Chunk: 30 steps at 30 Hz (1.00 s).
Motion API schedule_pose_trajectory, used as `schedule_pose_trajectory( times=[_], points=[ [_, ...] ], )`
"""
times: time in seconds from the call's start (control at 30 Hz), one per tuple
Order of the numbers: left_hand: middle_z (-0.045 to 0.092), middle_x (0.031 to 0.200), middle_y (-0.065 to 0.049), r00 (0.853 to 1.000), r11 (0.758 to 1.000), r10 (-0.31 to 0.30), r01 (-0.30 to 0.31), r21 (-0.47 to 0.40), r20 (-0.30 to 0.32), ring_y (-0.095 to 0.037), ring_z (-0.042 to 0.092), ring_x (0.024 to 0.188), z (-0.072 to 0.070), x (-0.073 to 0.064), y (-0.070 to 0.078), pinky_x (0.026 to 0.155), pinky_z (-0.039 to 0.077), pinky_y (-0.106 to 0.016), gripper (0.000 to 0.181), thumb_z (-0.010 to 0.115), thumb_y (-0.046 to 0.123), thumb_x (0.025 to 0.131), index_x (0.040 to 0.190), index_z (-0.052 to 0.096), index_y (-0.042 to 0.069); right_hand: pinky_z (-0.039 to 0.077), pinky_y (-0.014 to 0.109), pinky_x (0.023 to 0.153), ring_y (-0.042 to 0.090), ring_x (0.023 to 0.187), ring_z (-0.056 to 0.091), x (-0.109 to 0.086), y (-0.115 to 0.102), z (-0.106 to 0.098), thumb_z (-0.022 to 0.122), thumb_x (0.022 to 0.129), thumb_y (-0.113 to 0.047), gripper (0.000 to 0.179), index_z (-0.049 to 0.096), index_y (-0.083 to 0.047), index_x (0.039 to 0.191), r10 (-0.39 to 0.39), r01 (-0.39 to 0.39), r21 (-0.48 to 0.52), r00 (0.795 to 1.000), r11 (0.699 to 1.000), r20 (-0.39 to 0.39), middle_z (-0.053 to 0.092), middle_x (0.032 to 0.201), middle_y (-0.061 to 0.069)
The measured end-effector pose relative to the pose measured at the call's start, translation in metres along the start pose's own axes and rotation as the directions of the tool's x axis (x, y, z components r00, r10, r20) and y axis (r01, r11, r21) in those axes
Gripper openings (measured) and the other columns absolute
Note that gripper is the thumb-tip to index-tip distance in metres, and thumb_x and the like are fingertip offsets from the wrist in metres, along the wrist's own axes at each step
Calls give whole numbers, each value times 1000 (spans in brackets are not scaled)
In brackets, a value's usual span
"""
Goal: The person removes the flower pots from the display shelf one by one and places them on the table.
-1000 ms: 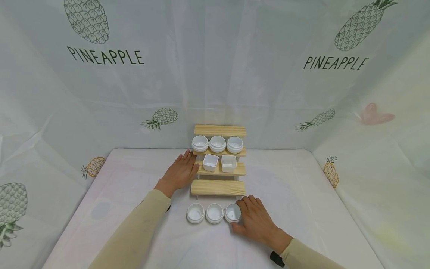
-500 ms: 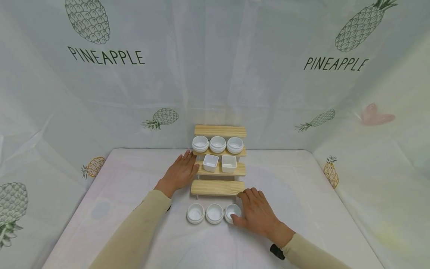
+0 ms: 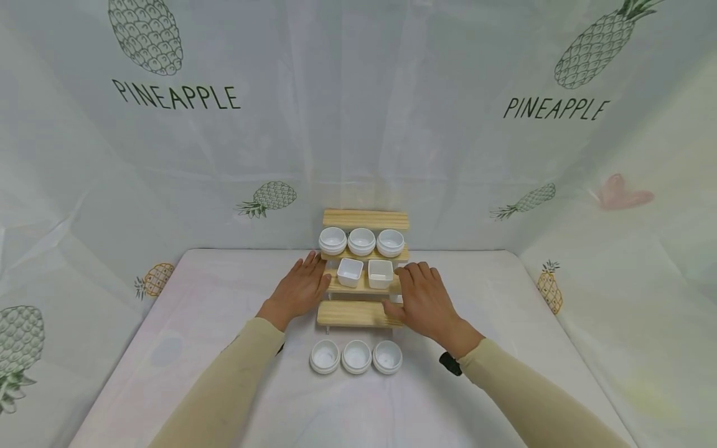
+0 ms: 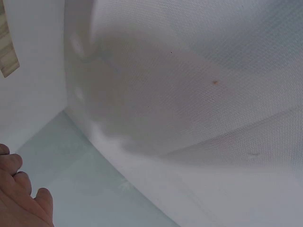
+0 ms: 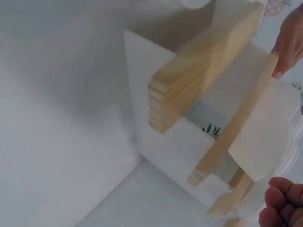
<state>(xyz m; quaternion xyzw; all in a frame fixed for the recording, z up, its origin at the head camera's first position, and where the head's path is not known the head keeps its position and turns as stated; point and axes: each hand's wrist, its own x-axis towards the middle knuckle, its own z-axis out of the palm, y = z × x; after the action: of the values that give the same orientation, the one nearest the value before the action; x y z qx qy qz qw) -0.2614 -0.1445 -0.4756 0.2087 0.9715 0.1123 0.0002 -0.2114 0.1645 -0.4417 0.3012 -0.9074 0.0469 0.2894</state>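
A stepped wooden display stand (image 3: 358, 314) with white sides stands against the back wall. Three round white cups (image 3: 361, 241) sit in a row on one of its upper steps, and below them are two square white cups (image 3: 350, 272). My left hand (image 3: 299, 289) lies with extended fingers along the stand's left side. At the right side, my right hand (image 3: 428, 302) has its fingertips close to the right-hand square cup (image 3: 381, 274), and its thumb overlaps the lowest step. In the right wrist view its fingers (image 5: 279, 198) look loosely bent, holding nothing.
Three more round white cups (image 3: 356, 357) stand in a row on the white cloth-covered table (image 3: 224, 373), in front of the stand. A pineapple-printed sheet (image 3: 370, 124) hangs behind and at both sides.
My right hand has left the rightmost round cup on the table and moved up and away to the stand's right side. The left hand and the cups stay put.
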Motion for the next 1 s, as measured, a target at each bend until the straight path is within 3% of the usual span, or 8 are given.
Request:
schedule_pose_trajectory(
  times=[0.27, 0.63, 1.0],
  points=[
    [21, 174, -19, 1000, 1000, -1, 1, -12, 7, -35, 14, 164, 0, -1, 2, 133, 16, -55, 68, 18, 44, 117, 166, 21, -3, 42, 43, 72, 34, 88, 50, 20, 1, 7, 67, 91, -47, 53, 62, 0, 113, 0, 2, -44, 999, 999, 51, 60, 101, 14],
    [22, 173, -22, 1000, 999, -19, 19, -41, 6, -38, 14, 164, -3, -4, 6, 133, 15, -55, 66, 22, 40, 116, 165, 24, -5, 43, 42, 71, 32, 86, 49, 26, 2, 9, 70, 93, -52, 54, 63, 0, 107, -5, 16, -114, 996, 993, 89, 60, 99, 13],
    [20, 174, -20, 1000, 1000, -20, 20, -14, 5, -35, 11, 164, 4, 1, -1, 134, 14, -54, 69, 18, 45, 116, 167, 21, -2, 46, 42, 71, 30, 84, 51, 32, 2, -2, 79, 87, -50, 52, 67, -2, 104, 4, 4, -64, 992, 998, 125, 62, 93, 10]
  ],
)
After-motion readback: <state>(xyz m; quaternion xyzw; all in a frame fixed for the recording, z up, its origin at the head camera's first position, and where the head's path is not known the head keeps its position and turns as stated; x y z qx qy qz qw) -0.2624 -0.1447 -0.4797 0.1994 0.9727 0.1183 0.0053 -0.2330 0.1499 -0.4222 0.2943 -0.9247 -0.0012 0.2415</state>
